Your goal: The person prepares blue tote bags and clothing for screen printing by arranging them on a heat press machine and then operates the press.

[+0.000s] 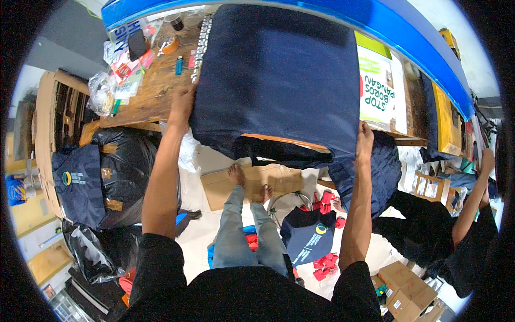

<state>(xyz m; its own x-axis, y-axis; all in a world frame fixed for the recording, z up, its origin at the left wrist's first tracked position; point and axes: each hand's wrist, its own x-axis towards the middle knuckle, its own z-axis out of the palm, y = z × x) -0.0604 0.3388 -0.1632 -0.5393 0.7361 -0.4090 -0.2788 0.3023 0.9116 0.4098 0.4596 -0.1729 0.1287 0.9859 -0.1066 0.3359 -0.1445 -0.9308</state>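
Observation:
A plain navy garment lies spread over a flat board on the table, its top surface mostly smooth. At its near end the hem hangs open, and the orange-brown edge of the board shows inside. My left hand grips the garment's left side near the near corner, fingers curled at the cloth. My right hand holds the right side lower down, with fingertips partly hidden by the fabric. Just right of the garment lies a white and green printed sheet.
The wooden table holds a tape roll, a lighter and plastic bags. A blue beam spans the far side. Black bags stand left; printed navy cloth lies below. Another person's arm is at right.

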